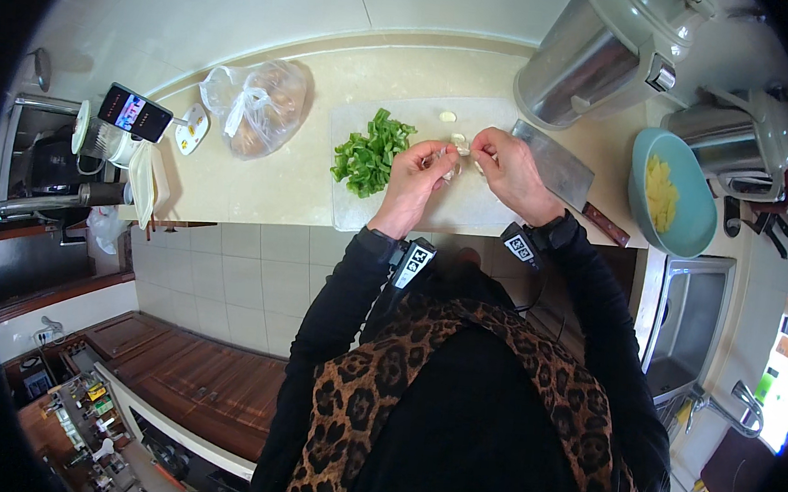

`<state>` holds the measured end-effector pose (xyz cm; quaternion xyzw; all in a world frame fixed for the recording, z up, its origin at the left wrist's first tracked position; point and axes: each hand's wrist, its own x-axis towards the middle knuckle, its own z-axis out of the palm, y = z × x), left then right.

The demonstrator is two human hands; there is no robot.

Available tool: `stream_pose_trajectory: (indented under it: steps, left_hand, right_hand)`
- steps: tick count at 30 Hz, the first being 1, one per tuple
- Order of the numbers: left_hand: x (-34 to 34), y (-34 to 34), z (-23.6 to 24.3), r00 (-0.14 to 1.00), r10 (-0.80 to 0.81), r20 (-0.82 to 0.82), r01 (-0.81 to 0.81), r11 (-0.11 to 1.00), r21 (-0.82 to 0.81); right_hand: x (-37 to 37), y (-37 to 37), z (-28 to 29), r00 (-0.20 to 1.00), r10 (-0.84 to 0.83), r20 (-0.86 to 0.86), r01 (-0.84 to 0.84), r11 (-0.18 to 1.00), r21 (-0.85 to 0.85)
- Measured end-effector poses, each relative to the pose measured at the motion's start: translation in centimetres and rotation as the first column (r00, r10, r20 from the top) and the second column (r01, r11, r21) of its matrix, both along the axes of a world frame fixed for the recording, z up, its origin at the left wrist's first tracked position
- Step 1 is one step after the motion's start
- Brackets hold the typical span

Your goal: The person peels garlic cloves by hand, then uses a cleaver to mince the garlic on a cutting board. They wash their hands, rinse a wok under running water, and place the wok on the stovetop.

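Observation:
My left hand (414, 179) is closed in a pinch on papery garlic (447, 173) over a white cutting board (455, 214). My right hand (511, 174) is also pinched, on a bit of that garlic, just right of it. Small pale pieces (459, 141) lie beyond my fingertips, and a peeled slice or clove (448, 116) sits farther back. Chopped green peppers (366, 157) are piled left of my hands. A cleaver (553, 161) with a wooden handle lies along the board's right, partly behind my right hand.
A bag of round items (266, 109) and a phone on a stand (135, 114) are left. A large steel container (571, 66) stands behind. Right are a teal bowl (693, 212) of yellow pieces, a steel pot (721, 136) and a sink (685, 330).

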<state>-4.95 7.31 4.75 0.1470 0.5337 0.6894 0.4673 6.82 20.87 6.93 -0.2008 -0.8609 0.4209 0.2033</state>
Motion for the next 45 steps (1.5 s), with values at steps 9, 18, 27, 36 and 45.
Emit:
stream_pose_trajectory:
  steps: [9, 18, 27, 36, 45]
  left_hand:
    - [-0.7, -0.5, -0.3, 0.972, -0.021, 0.236, 0.004, 0.997, 0.072]
    - [0.6, -0.6, -0.5, 0.947, 0.098, 0.305, -0.122, 0.990, 0.063]
    - [0.3, -1.3, -0.6, 0.988, 0.131, -0.084, -0.134, 0.990, -0.032]
    - [-1.4, -1.9, 0.5, 0.896, -0.104, -0.432, 0.062, 0.992, -0.109]
    - [-2.4, -2.6, 1.6, 0.957, -0.095, -0.273, 0.093, 0.995, -0.021]
  right_hand:
    - [-0.2, -1.2, -0.7, 0.998, -0.051, -0.022, 0.043, 0.960, -0.275]
    - [-1.1, -4.3, -0.9, 0.964, -0.212, -0.158, 0.205, 0.977, -0.060]
    - [-0.9, -3.7, 0.2, 0.962, -0.214, -0.167, 0.202, 0.976, -0.086]
    - [-1.7, -0.3, 0.9, 0.981, 0.170, -0.098, -0.196, 0.828, -0.525]
    - [-2.2, -1.6, 0.5, 0.999, 0.048, 0.011, -0.018, 0.556, -0.831]
